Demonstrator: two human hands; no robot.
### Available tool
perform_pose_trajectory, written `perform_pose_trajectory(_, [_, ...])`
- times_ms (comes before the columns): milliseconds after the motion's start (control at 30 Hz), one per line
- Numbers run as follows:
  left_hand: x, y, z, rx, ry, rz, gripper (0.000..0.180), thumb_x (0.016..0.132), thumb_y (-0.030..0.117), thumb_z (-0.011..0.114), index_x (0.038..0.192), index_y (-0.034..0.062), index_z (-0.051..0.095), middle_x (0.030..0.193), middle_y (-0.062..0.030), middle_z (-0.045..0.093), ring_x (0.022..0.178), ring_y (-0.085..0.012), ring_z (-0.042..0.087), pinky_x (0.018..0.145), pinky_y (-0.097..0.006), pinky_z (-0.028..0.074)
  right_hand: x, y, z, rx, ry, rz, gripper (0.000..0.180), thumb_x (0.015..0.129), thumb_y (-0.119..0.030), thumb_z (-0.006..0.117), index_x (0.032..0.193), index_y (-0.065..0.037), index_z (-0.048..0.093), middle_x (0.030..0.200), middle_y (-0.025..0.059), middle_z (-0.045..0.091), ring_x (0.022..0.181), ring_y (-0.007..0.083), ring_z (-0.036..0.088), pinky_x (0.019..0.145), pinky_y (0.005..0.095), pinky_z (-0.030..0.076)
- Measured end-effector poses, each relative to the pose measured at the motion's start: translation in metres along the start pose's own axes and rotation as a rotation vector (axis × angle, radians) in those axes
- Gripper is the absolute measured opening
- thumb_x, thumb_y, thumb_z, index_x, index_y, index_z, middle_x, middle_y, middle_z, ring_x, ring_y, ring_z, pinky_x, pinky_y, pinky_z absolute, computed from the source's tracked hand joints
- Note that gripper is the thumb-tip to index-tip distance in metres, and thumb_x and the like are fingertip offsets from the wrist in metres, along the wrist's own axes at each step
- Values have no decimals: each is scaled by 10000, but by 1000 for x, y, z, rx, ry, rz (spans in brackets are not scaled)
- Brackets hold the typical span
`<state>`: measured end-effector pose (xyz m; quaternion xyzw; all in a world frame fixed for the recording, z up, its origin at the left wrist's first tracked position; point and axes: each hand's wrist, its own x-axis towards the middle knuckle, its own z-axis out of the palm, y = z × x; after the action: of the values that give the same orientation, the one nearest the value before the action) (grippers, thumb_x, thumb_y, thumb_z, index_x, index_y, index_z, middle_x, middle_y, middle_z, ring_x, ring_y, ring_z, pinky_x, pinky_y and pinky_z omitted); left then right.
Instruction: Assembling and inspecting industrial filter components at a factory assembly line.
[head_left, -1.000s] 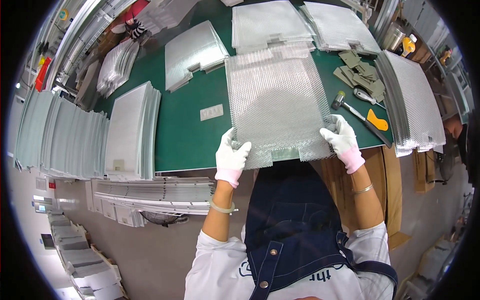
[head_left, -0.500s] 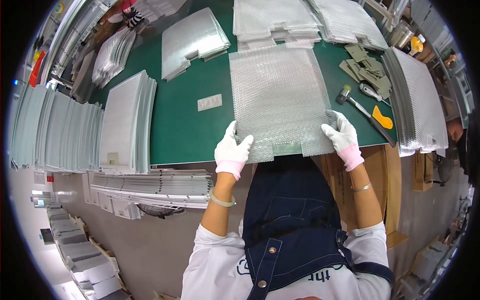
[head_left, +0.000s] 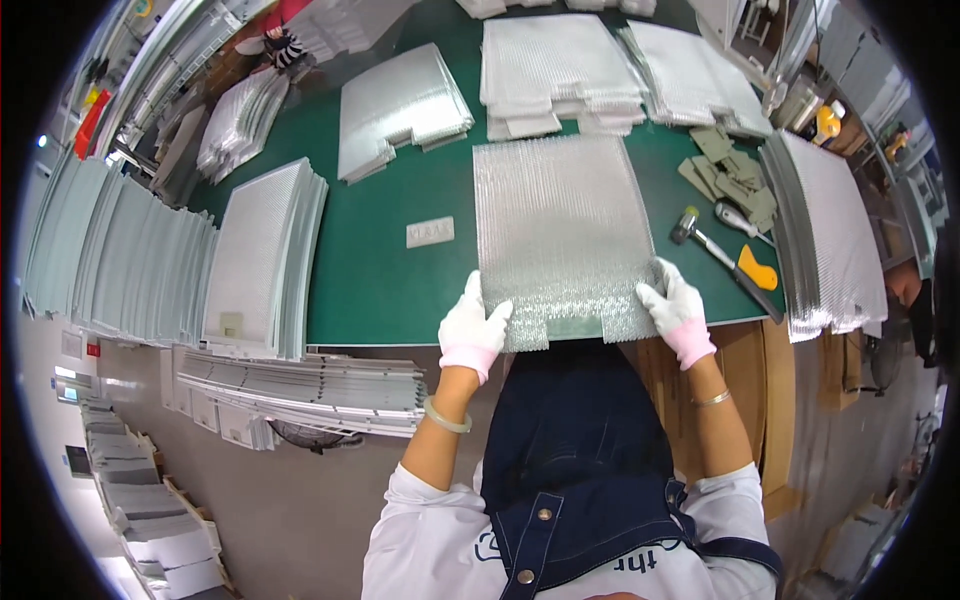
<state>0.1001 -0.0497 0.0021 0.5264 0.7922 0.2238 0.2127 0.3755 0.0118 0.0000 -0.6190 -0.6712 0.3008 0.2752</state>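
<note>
A silvery mesh sheet (head_left: 562, 220) with a notch in its near edge extends from the table's front edge toward the back. My left hand (head_left: 473, 325), in a white glove with a pink cuff, is closed on its near left corner, thumb on top. My right hand (head_left: 676, 312), gloved alike, pinches the near right side, its thumb over the mesh. The fingers under the sheet are hidden. A hammer (head_left: 720, 248), a screwdriver (head_left: 737, 217) and a yellow scraper (head_left: 757, 268) lie to the right of my right hand.
On the green table (head_left: 385, 285) lies a small pale plate (head_left: 430, 232). Notched mesh stacks (head_left: 560, 65) stand at the back, with another stack (head_left: 825, 220) at right. Grey-green pieces (head_left: 735, 175) lie beside it. Upright panels (head_left: 262, 260) stand at left.
The view has shifted, so the table appears lower. The sheet's far edge has come toward me, and green table now shows between it and the back stack. Both hands keep their hold.
</note>
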Motion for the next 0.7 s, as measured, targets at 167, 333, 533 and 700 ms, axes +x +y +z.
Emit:
perform_pose_trajectory(167, [-5,4,-3,51,-49,-6,683,789,353,596,1344,49,338,1118,-212,576,1002,-364,568,882,-403,438,-6,0,-1,-55,16,-22,507,793,-272,614,1219,-37,474,897,221,635,849,355,621,754,390,479])
perform_pose_trajectory(333, [-1,12,-8,108,-115,-24,679,812,345,577,1341,4,321,1088,-213,587,975,-356,581,851,-395,457,-2,7,1,-40,-7,-21,524,796,-287,601,1232,-38,451,900,228,633,848,363,617,757,401,477])
perform_pose_trajectory(533, [3,14,-6,142,-113,-34,665,818,326,570,1338,-6,322,1079,-217,589,973,-359,581,853,-399,456,3,4,1,-110,-32,-6,537,807,-305,596,1241,-36,432,905,230,631,857,371,611,768,410,470])
perform_pose_trajectory(700, [3,14,-2,99,-83,-13,634,817,310,568,1319,-6,345,1090,-221,584,985,-367,573,868,-403,448,3,4,-1,-124,-29,21,525,814,-324,592,1226,-39,434,913,229,629,869,381,604,776,425,466])
